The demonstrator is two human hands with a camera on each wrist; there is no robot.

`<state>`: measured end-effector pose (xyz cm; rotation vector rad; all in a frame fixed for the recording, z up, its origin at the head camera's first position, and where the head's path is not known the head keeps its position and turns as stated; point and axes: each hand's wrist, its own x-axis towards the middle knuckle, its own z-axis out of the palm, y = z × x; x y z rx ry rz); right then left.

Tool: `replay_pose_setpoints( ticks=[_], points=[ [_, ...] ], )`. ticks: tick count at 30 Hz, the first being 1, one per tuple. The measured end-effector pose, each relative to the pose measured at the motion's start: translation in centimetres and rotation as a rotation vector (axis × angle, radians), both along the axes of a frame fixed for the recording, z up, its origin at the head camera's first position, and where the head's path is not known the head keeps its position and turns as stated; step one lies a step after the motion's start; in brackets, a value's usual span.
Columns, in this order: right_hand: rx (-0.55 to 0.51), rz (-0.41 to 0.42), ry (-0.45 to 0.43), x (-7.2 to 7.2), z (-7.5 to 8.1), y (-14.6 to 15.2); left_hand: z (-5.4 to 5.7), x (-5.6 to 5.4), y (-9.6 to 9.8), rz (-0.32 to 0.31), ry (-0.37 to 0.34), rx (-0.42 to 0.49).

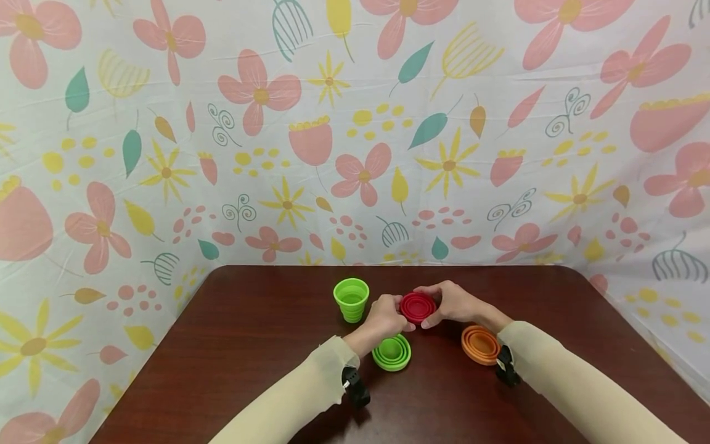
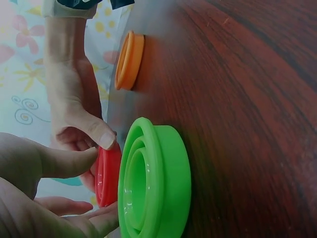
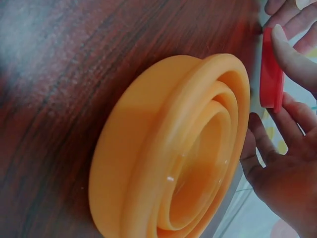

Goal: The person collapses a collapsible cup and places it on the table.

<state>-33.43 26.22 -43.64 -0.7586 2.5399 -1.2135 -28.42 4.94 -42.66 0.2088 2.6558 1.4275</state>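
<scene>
On the dark wooden desk point(image 1: 255, 345), before a flowered cloth point(image 1: 166, 154), both hands' fingers point(image 1: 400, 320) pinch a red cup point(image 1: 418, 307); green cup point(image 1: 352, 299) left of it.

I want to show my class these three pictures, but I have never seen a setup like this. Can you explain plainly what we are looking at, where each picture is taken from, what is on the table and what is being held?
There is no machine: a person works with two bare hands and wears three cameras. The wide picture comes from the head, looking down at a dark wooden table. The two close-ups come from cameras strapped to each wrist.

On the table stand an opened green cup, a flattened green cup and a flattened orange cup.

The left hand and the right hand together hold a flattened red cup, fingers curled round its rim.
</scene>
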Motion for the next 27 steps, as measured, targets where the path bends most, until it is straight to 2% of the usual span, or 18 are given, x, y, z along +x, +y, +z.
replay_pose_setpoints(
  ticks=[9,16,24,27],
  points=[
    [0.071,-0.030,0.016,-0.36,-0.25,0.39,0.23,-0.05,-0.15,-0.003,-0.021,0.032],
    [0.110,-0.063,0.011,-0.41,0.19,0.72,0.10,-0.26,-0.30,-0.016,-0.012,0.040],
    [0.097,-0.065,-0.009,-0.27,0.31,0.70,-0.06,-0.20,-0.38,-0.024,-0.022,0.038],
    [0.083,-0.077,-0.003,-0.21,0.31,0.76,-0.04,-0.12,-0.45,-0.043,0.000,0.016]
  ],
)
